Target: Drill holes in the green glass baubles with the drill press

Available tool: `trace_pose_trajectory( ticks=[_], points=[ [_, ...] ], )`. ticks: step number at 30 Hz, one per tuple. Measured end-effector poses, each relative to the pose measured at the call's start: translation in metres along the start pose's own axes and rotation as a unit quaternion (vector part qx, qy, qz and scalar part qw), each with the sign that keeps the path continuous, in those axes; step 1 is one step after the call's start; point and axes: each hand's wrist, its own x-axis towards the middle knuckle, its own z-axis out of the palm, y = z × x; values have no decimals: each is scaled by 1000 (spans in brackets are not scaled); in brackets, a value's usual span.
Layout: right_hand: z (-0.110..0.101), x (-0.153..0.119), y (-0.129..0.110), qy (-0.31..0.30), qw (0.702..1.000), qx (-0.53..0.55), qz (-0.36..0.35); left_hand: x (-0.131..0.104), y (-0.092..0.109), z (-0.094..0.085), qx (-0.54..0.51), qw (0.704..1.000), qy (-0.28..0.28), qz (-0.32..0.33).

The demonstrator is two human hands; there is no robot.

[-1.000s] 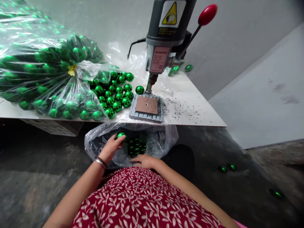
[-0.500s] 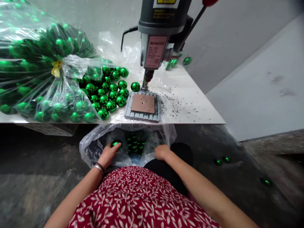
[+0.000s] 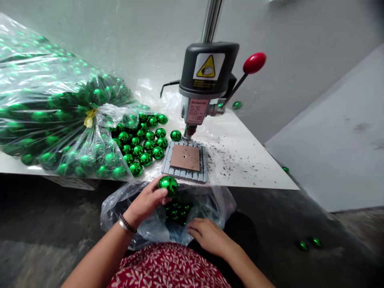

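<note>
- The left hand has its thumb and fingers closed around a shiny green round ball, held at the fingertips.
- The right hand, lower and to the right, has loosely bent fingers (whether they pinch any film, I cannot tell) beside an open clear plastic bag with green balls inside.
- Just beyond the left hand come the white counter edge and a grey slotted drill base bearing a brown square plate, under a grey-and-black drill press.
- Beyond the left hand, leftward: loose green balls and a bulging tied clear bag.
</note>
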Motion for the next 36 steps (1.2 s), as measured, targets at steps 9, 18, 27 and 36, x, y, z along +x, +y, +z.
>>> trace_pose_trajectory(
  ticks=[9,18,27,36],
  points=[
    [-73,28,-54,326,919,222,12,35,12,15,-199,977,2,-80],
    [-98,61,-59,352,875,331,27,68,29,24,80,992,74,60],
    [-101,69,-21,350,846,399,41,125,44,20,235,961,137,41],
    [-99,61,-19,335,850,405,25,130,49,24,384,915,103,76]
  ],
)
